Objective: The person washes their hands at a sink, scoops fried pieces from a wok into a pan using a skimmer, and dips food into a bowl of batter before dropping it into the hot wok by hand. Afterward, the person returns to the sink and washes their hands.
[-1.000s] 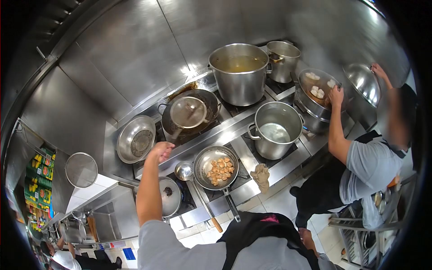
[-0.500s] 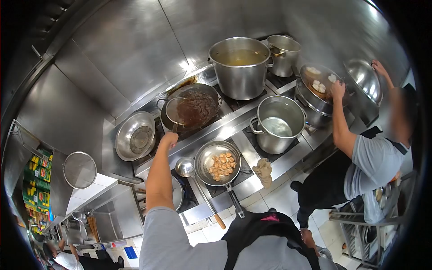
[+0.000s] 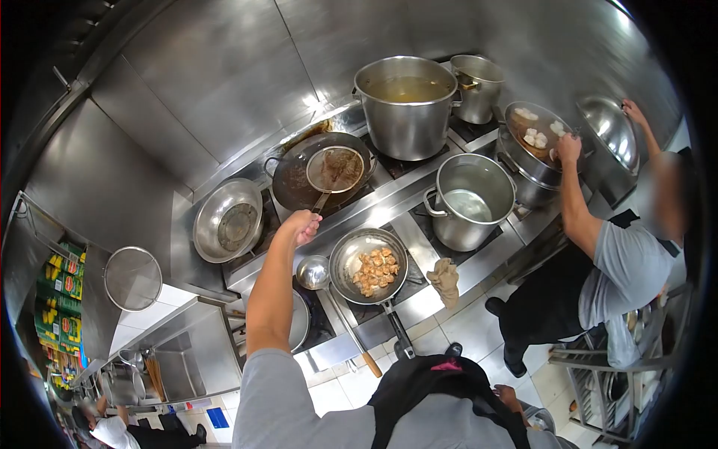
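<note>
My left hand (image 3: 303, 226) grips the handle of a round mesh strainer (image 3: 334, 169). Brown, wet-looking food fills part of its mesh, above the dark wok (image 3: 295, 173) on the back burner. Below my lowered right hand (image 3: 508, 397), beside my black apron, little shows, and its fingers are too small to make out. A frying pan (image 3: 340, 263) with browned chunks of food (image 3: 375, 271) sits on the front burner, its black handle toward me. Left of it rests a ladle (image 3: 313, 272) with a wooden handle end.
A large stockpot (image 3: 407, 123), a smaller pot (image 3: 485, 101) and an open pot of clear liquid (image 3: 469, 202) stand on the stove. A metal bowl (image 3: 212, 232) is left of the wok. A cloth (image 3: 443, 284) lies at the edge. At right, a co-worker (image 3: 624, 273) handles a pan and lid.
My left hand has moved right and slightly up with the strainer. The strainer has shifted from the wok's left side to its right, and brown food now shows in its mesh.
</note>
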Demonstrator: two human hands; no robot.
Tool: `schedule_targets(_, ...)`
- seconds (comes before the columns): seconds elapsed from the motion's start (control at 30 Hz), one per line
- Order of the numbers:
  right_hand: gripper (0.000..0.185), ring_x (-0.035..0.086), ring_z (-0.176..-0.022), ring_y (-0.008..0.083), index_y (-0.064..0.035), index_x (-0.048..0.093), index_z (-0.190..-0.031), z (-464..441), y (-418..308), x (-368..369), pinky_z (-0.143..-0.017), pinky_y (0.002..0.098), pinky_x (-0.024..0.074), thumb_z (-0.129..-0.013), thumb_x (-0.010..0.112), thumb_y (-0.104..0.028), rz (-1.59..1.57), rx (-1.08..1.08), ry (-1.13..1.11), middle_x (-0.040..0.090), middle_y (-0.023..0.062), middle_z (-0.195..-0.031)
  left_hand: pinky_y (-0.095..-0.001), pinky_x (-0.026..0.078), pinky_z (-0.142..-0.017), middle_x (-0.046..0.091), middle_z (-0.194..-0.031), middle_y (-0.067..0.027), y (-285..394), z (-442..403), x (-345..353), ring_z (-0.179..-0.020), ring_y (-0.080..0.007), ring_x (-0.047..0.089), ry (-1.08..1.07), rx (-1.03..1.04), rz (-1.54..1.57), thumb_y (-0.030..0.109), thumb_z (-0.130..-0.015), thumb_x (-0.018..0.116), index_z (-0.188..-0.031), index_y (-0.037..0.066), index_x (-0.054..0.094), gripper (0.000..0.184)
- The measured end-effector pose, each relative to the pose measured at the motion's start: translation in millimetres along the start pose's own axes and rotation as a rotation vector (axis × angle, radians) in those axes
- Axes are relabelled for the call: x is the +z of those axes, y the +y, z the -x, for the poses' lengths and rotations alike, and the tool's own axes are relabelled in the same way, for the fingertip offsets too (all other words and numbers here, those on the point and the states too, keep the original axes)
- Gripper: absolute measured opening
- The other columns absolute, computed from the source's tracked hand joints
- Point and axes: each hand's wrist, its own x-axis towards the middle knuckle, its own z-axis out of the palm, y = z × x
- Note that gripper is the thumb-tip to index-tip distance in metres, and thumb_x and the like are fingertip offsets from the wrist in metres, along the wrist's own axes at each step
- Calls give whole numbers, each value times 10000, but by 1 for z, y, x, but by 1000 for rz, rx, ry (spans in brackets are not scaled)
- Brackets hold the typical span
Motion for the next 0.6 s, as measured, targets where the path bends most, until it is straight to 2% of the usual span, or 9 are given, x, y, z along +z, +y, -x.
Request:
schedule_targets(0.07, 324, 589, -857, 226, -115, 565, -1209, 0, -3, 2, -759, 398, 486, -917, 524, -248, -25, 23, 9, 599, 69, -1046, -214, 194, -356, 354, -549, 70, -6, 6, -3, -389, -42, 275, -45, 35, 139, 165, -965, 443, -953, 104, 477, 71)
schedule_targets(0.17, 320, 596, -845, 226, -100, 574, -1192, -1, -18, 8, -717, 390, 497, -912, 525, -246, 19, -54, -20, 600, 68, -1019, -215, 197, -349, 360, -545, 66, -14, 17, -6, -386, -45, 286, -95, 54, 222, 142, -970, 434, -962, 92, 475, 65)
schedule_targets(0.2, 319, 598, -833, 226, -96, 577, -1185, 4, -29, 12, -697, 389, 501, -907, 531, -247, -62, -31, 24, 601, 68, -1002, -216, 200, -350, 359, -544, 67, -13, 26, -4, -384, -46, 283, -87, 61, 232, 135, -970, 436, -968, 87, 478, 64)
schedule_targets(0.27, 327, 605, -817, 230, -92, 578, -1177, -7, -42, 12, -674, 396, 510, -894, 554, -256, -400, 228, 81, 609, 73, -980, -214, 202, -350, 359, -543, 68, -7, 38, -4, -383, -45, 282, -63, 71, 247, 136, -967, 441, -967, 86, 481, 63)
schedule_targets(0.33, 331, 607, -824, 233, -92, 578, -1179, -12, -45, 13, -677, 396, 511, -891, 559, -254, -424, 241, 85, 611, 76, -997, -208, 202, -344, 359, -541, 71, 3, 48, -11, -381, -42, 284, -68, 103, 264, 133, -962, 443, -953, 85, 489, 67)
schedule_targets(0.5, 354, 616, -862, 244, -86, 563, -1220, -23, -28, 16, -680, 389, 515, -903, 528, -240, -472, 234, 87, 612, 93, -1070, -169, 201, -333, 360, -552, 97, 76, 113, -26, -394, -7, 267, -12, 237, 187, 128, -955, 396, -997, 92, 516, 132)
schedule_targets(0.6, 369, 621, -838, 247, -80, 558, -1234, -10, -13, 16, -654, 374, 519, -896, 499, -216, -443, 122, 69, 605, 98, -1076, -165, 185, -319, 377, -560, 101, 123, 181, -14, -397, -2, 274, 140, 362, 109, 115, -945, 404, -1006, 89, 525, 138)
